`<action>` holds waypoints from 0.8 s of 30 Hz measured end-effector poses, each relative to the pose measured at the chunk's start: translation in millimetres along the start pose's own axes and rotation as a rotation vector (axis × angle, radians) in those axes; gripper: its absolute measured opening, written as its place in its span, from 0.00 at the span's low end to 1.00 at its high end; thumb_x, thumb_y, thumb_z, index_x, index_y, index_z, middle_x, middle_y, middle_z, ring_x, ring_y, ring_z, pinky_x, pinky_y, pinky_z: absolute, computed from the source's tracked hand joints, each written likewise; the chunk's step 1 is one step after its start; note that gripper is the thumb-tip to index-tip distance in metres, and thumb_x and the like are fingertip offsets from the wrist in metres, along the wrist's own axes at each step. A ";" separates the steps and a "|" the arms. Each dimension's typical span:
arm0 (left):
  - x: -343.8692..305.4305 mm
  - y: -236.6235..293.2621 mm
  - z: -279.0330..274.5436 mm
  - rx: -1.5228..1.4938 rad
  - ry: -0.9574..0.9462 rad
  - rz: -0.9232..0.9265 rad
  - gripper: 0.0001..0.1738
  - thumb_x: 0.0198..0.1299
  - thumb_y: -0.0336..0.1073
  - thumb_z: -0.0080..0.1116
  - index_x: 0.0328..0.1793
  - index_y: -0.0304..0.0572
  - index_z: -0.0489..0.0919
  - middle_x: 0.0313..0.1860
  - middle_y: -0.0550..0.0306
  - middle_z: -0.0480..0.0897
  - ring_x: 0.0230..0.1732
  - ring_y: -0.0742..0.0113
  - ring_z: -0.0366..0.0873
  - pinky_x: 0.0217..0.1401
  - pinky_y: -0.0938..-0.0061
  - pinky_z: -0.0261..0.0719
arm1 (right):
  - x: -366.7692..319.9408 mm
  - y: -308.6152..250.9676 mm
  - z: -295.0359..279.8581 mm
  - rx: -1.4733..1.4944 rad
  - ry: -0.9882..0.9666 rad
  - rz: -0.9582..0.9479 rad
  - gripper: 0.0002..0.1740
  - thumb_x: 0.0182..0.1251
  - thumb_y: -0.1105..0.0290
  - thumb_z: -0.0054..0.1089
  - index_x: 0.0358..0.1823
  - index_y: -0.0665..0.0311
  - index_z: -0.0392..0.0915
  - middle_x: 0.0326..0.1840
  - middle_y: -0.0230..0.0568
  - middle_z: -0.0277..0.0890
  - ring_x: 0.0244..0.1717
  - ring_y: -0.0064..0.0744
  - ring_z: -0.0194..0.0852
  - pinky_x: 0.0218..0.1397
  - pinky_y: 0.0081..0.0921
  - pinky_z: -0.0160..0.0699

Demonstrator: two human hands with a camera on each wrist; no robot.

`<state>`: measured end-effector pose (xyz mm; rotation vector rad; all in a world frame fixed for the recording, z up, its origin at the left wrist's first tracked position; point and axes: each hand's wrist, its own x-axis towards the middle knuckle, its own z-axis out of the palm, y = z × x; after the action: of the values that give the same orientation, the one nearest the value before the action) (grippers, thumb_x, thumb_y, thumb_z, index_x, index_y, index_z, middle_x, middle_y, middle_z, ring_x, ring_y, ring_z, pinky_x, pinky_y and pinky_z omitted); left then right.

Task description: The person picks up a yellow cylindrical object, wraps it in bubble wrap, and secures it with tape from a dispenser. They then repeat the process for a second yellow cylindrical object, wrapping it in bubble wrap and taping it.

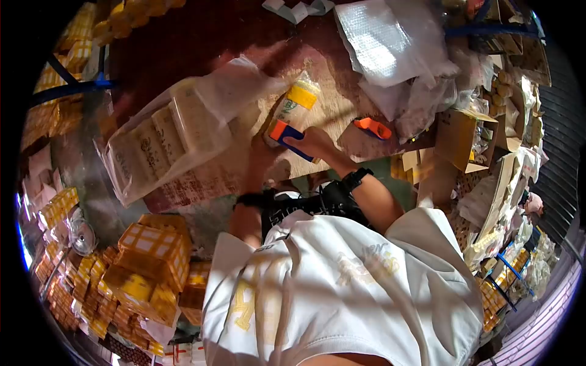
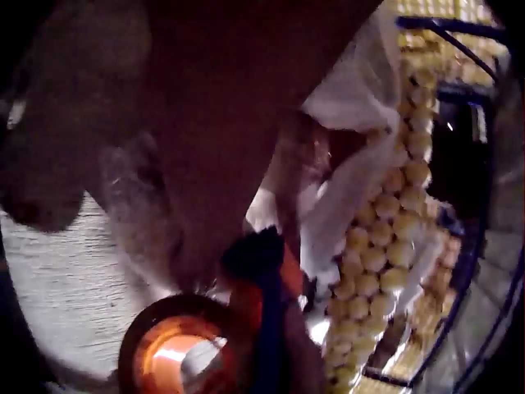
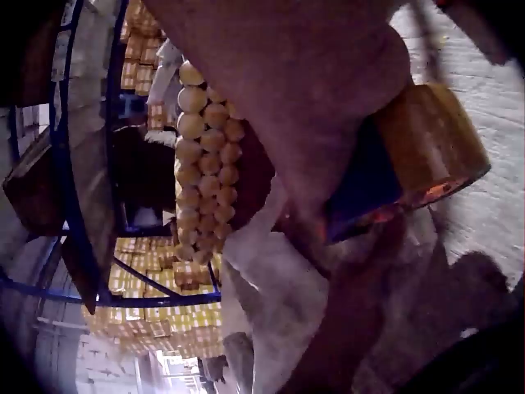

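Note:
A blue and orange tape dispenser [image 1: 292, 138] is gripped in my right hand [image 1: 317, 145]. Its brown tape roll [image 3: 439, 144] shows beyond the fingers in the right wrist view. In the left wrist view, the roll's orange core [image 2: 168, 361] lies just below my left hand [image 2: 205, 156]. A clear plastic package [image 1: 290, 113] with dark print and a band of yellow tape [image 1: 303, 95] lies slanted on the bare wood of the table [image 1: 332, 100]. My left hand holds its near end, where clear plastic [image 2: 139, 197] shows between thumb and fingers. The dispenser partly hides this end.
A large clear bag of printed packages [image 1: 159, 137] lies on the left of the table. To the right are an orange plastic piece [image 1: 372, 128] and bubble-wrap sheets [image 1: 381, 43]. An open cardboard box [image 1: 467, 137] stands at right; yellow-taped parcels [image 1: 149, 262] are stacked at lower left.

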<state>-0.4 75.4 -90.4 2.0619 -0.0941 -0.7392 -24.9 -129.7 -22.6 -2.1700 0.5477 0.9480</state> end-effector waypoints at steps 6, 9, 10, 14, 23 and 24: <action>-22.0 18.0 40.5 0.485 0.258 -0.111 0.56 0.43 0.50 0.82 0.77 0.38 0.64 0.69 0.37 0.73 0.70 0.41 0.71 0.66 0.55 0.77 | 4.6 -4.7 5.2 0.013 0.038 -0.025 0.44 0.56 0.27 0.63 0.20 0.70 0.82 0.18 0.51 0.80 0.22 0.47 0.83 0.28 0.44 0.79; 7.1 7.8 22.1 -0.147 -0.063 -0.011 0.56 0.43 0.50 0.81 0.77 0.38 0.64 0.69 0.38 0.72 0.69 0.38 0.70 0.65 0.52 0.77 | 1.6 8.4 -4.5 -0.032 -0.023 -0.044 0.45 0.58 0.26 0.62 0.21 0.71 0.82 0.19 0.50 0.80 0.21 0.46 0.82 0.28 0.43 0.78; 17.8 -1.8 6.1 -0.403 -0.206 0.083 0.56 0.44 0.50 0.81 0.76 0.38 0.64 0.69 0.38 0.71 0.69 0.36 0.70 0.65 0.51 0.77 | 1.4 10.6 -7.0 -0.030 -0.037 -0.047 0.45 0.58 0.26 0.61 0.21 0.71 0.83 0.19 0.50 0.80 0.22 0.47 0.82 0.28 0.43 0.78; -1.1 27.9 3.2 0.283 0.080 0.021 0.53 0.44 0.50 0.81 0.75 0.40 0.68 0.68 0.37 0.73 0.69 0.38 0.70 0.63 0.51 0.78 | 13.3 1.6 -8.8 -0.052 -0.068 -0.040 0.46 0.58 0.25 0.61 0.23 0.71 0.83 0.21 0.51 0.81 0.23 0.47 0.82 0.28 0.43 0.78; 11.9 28.4 -12.8 -0.093 -0.192 -0.003 0.55 0.41 0.53 0.81 0.75 0.37 0.67 0.68 0.37 0.73 0.72 0.37 0.68 0.71 0.52 0.72 | 2.2 8.9 -14.6 0.051 -0.086 -0.043 0.44 0.58 0.27 0.62 0.18 0.70 0.81 0.17 0.51 0.78 0.21 0.47 0.82 0.28 0.44 0.76; 13.0 35.0 -15.9 0.026 -0.225 0.020 0.56 0.41 0.53 0.82 0.75 0.37 0.68 0.67 0.39 0.75 0.71 0.38 0.70 0.71 0.53 0.72 | 8.8 14.2 -8.5 -0.047 -0.024 -0.088 0.45 0.55 0.26 0.62 0.20 0.72 0.83 0.20 0.53 0.80 0.24 0.49 0.84 0.30 0.44 0.79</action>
<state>26.1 62.6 -62.6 1.9930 -0.2518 -0.9600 -24.0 -146.4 -31.2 -2.2025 0.4191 0.9464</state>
